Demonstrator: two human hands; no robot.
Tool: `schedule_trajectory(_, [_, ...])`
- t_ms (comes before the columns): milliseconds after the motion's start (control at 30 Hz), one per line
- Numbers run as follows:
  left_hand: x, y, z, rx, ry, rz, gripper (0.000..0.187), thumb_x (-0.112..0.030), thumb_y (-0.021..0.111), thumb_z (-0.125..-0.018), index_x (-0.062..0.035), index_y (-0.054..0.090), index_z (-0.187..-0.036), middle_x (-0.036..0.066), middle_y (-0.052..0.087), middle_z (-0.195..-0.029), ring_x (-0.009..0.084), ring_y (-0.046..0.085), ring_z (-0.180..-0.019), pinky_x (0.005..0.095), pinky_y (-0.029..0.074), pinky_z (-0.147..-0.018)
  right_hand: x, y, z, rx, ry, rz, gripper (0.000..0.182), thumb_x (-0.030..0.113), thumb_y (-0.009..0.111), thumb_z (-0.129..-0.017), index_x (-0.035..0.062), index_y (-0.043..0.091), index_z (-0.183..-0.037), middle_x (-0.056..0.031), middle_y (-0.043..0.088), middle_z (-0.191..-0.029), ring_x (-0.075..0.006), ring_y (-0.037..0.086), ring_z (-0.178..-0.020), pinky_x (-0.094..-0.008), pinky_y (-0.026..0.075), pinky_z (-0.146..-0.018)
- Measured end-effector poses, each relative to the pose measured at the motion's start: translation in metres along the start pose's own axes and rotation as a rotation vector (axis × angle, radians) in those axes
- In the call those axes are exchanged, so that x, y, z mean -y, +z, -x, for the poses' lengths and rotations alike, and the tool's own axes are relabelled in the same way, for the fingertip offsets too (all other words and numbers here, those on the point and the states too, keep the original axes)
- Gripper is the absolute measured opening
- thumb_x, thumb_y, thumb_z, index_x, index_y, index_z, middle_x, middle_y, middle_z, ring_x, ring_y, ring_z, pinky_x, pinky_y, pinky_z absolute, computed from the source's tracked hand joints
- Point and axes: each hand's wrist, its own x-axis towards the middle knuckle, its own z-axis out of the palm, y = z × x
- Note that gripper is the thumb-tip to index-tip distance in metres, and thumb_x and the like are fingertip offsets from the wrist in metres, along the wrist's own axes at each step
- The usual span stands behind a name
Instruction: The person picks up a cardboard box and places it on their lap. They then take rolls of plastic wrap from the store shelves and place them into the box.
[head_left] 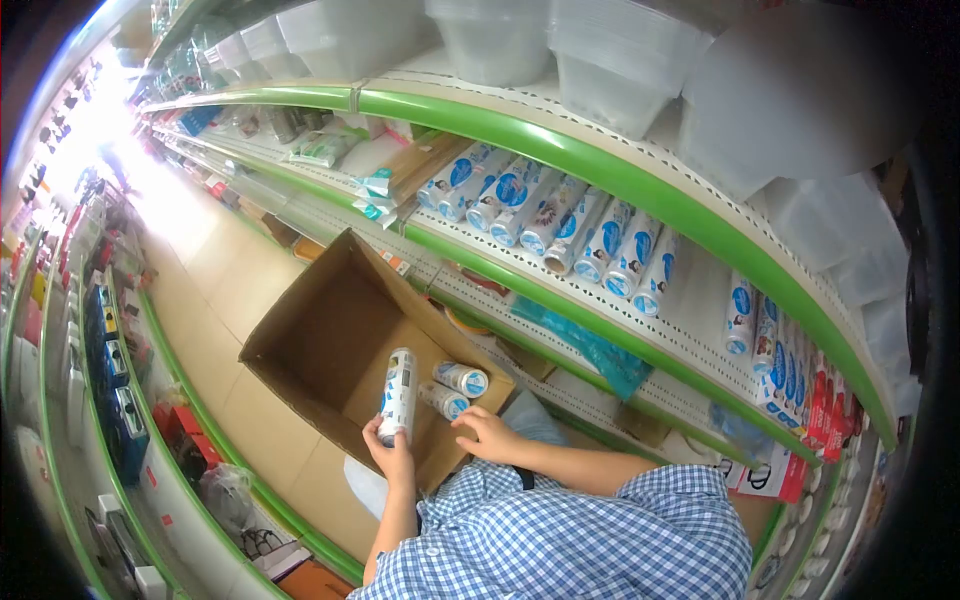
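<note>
My left hand (392,455) is closed around the lower end of a long white cylindrical pack (399,385) with small dark and blue print, held over the open cardboard box (310,335). Two more white cylindrical packs with round blue labels are in the box: the upper pack (456,375) and the lower pack (436,396), their labelled ends facing me. At the box's near right side my right hand (487,434) has its fingers apart and slightly bent, fingertips close to the lower pack, with nothing in its grasp.
On the green-edged shelf (560,275) ahead lies a row of similar packs (570,225), with others (768,340) farther right. Clear plastic tubs (610,60) stand on the shelf above. Left of the box runs a tiled aisle floor (205,290), bordered by another stocked shelf (190,400).
</note>
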Motion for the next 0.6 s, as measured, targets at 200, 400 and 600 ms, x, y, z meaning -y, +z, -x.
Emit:
schedule_trajectory(200, [-0.003,0.008,0.023,0.203,0.233,0.249,0.042,-0.014,0.064,-0.076,-0.0063,0.04,-0.109,0.018,0.043,-0.125,0.0282,0.042,-0.117,0.0406,0.033,-0.099,-0.01,0.006,-0.018,0.07,0.413,-0.692,0.041,0.024,0.059,-0.088,0.0052,0.046,-0.122,-0.0083,0.054,-0.118,-0.0191,0.054,-0.106,-0.0351,0.045,-0.087])
schedule_trajectory(400, [-0.022,0.017,0.035,0.578,0.455,0.124,0.055,-0.011,0.063,-0.075,-0.0047,0.034,-0.121,0.022,0.031,-0.131,0.0329,0.039,-0.119,0.0437,0.039,-0.095,0.003,0.005,-0.013,-0.168,0.38,-1.094,0.043,0.016,0.056,-0.086,0.0024,0.042,-0.124,-0.0085,0.054,-0.113,-0.0172,0.053,-0.103,-0.0327,0.044,-0.088])
schedule_trajectory(600, [0.009,0.014,0.013,0.589,0.203,-0.448,0.058,-0.021,0.055,-0.085,-0.0042,0.029,-0.134,0.024,0.026,-0.136,0.0404,0.032,-0.124,0.0451,0.029,-0.103,0.019,-0.078,0.011,-0.44,-0.013,-0.728,0.062,0.019,0.064,-0.073,-0.0005,0.037,-0.124,-0.0104,0.052,-0.112,-0.0183,0.052,-0.1,-0.0335,0.044,-0.089])
